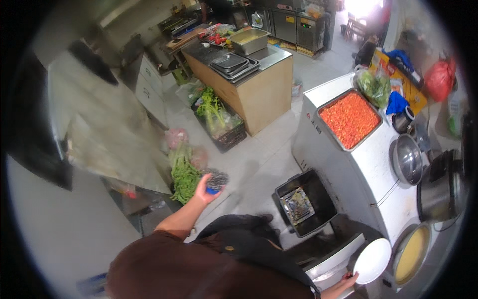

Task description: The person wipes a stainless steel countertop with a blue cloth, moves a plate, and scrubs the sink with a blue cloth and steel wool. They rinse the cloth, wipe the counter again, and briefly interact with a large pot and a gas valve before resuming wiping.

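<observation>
On the left, my left hand [205, 193] is raised over the floor, its fingers around a steel-wool scrubber [217, 179] with a blue part at the palm side. My right hand [345, 283] grips the rim of a round white dish [372, 261] at the lower right. That dish is tilted above the edge of a metal sink or trough [338, 258]; whether it is a plate or a shallow bowl I cannot tell. Beside it stands a round metal pan of yellow liquid [411, 254]. Leafy green vegetables [185, 175] lie on the floor beyond my left hand.
A black waste bin [324, 203] stands on the floor before me. On the white chest top [368, 164] are a tray of diced red food [350, 119], a metal bowl [407, 160] and a large pot [437, 190]. A counter [267, 93] and a vegetable crate [229, 140] stand farther off.
</observation>
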Available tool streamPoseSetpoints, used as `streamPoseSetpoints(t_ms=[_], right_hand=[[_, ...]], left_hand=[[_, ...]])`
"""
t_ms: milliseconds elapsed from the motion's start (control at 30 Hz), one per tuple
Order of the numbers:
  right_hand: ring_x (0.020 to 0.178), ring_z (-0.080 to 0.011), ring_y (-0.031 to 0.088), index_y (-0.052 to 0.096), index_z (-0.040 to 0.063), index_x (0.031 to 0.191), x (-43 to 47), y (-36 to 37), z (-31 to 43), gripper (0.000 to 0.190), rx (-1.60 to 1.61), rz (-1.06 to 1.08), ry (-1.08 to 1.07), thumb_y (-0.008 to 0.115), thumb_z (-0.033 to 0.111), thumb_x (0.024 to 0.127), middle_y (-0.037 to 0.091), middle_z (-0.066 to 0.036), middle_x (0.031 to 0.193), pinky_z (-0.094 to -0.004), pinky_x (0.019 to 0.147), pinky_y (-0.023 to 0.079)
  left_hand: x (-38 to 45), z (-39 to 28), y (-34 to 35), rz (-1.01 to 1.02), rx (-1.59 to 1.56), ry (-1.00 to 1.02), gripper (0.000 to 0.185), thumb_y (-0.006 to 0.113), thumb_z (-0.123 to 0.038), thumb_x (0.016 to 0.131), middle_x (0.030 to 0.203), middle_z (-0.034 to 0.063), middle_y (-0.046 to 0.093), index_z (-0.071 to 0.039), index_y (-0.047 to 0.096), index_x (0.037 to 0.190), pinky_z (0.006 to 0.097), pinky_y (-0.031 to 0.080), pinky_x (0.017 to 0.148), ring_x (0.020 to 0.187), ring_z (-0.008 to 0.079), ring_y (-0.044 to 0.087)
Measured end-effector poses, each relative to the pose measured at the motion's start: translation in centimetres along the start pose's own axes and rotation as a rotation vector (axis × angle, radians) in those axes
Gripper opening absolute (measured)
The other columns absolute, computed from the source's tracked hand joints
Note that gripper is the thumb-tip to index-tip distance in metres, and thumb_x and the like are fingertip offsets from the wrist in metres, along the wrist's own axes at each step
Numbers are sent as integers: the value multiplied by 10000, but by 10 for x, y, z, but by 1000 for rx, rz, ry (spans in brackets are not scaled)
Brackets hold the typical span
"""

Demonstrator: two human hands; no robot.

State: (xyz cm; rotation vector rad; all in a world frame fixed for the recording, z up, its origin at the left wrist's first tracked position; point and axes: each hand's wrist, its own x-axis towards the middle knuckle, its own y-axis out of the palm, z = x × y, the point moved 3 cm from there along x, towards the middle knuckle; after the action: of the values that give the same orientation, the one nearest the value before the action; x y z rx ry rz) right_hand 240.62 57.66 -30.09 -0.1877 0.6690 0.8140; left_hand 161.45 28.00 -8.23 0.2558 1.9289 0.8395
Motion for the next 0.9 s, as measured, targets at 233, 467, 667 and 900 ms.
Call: streamPoseSetpoints(t_ms=[233, 467, 667, 900], right_hand=[[476, -105, 430, 529, 47, 915, -112, 32, 2, 249, -26, -19, -188, 565, 246, 769, 518, -13, 654, -231, 384, 298], [548, -145, 493, 525, 17, 922, -300, 182, -9, 256, -210, 267, -203, 565, 224, 777, 563, -54, 759, -239, 430, 371], [452, -149, 440, 539, 28, 821, -380, 309, -88, 164, -393, 555, -11, 610, 151, 741, 550, -63, 696, -238, 379, 348], [411, -129, 412, 524, 0, 875, -535, 482, -188, 194, -568, 825, 49, 594, 105, 728, 561, -58, 675, -222, 378, 332]], left_hand=[[-41, -44, -66, -1, -143, 135, 293, 637, -282, 730, 933, 83, 616, -104, 584, 957, 411, 497, 727, 871, 267, 565], [-37, -112, -155, -80, -349, 345, 233, 567, -263, 780, 957, 57, 610, -124, 567, 966, 409, 493, 727, 883, 255, 574], [-11, -185, -198, -110, -532, 369, 265, 549, -281, 809, 964, 95, 596, -92, 548, 996, 418, 505, 751, 910, 281, 560], [-18, -263, -269, -109, -722, 475, 316, 543, -297, 810, 1011, 133, 581, -74, 534, 1033, 474, 501, 777, 919, 313, 561]])
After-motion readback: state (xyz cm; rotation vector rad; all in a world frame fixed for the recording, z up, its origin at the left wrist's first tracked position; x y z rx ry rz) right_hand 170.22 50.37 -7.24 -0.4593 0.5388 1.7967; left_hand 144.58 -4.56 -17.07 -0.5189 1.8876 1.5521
